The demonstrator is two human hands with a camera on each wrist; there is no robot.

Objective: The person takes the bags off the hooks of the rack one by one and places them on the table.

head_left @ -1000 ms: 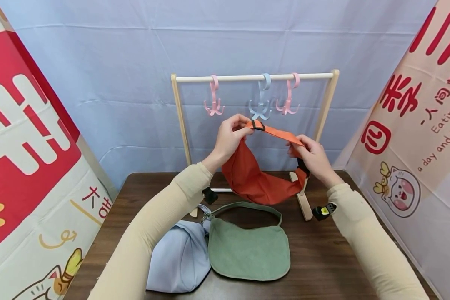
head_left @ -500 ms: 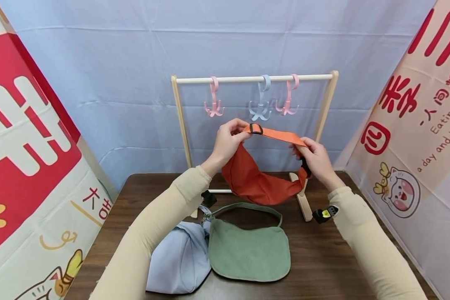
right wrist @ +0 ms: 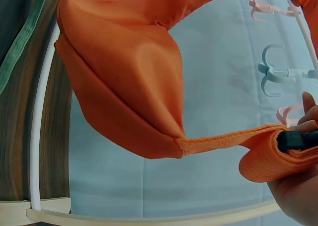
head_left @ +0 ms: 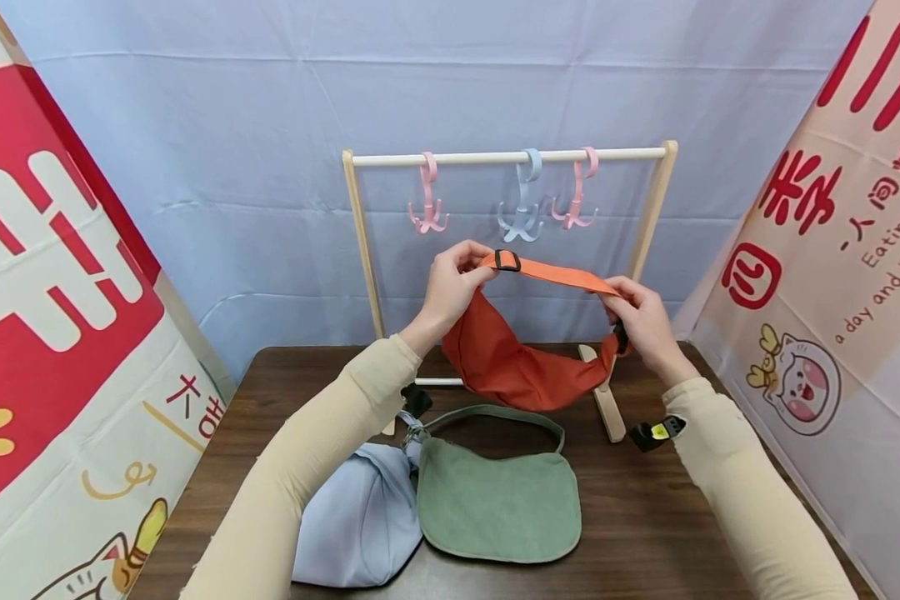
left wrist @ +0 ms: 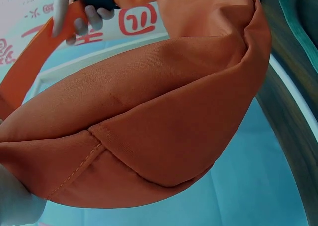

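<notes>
An orange bag [head_left: 521, 367] hangs in the air between both hands, its strap [head_left: 547, 272] stretched across the top. My left hand [head_left: 453, 283] pinches the strap's left end, close by a black slider [head_left: 507, 260]. At the other end my right hand [head_left: 641, 321] grips the strap near a black buckle [head_left: 621, 336]. In the right wrist view that buckle [right wrist: 297, 140] lies against the right hand's fingers, with folded webbing beside it. The bag sags below the hands in front of the rack, over the table's back part.
Behind the bag stands a wooden rack [head_left: 658, 208] with a white rail [head_left: 480, 157]. From it hang a left pink hook [head_left: 428, 196], a blue hook [head_left: 522, 200] and a right pink hook [head_left: 576, 192]. A green handbag [head_left: 498, 500] and a light blue bag [head_left: 367, 517] lie on the table [head_left: 645, 517].
The strap has come down slightly at its left end and looks straighter. My right hand has shifted a little to the right; the left hand has lowered slightly. Both keep their hold.
</notes>
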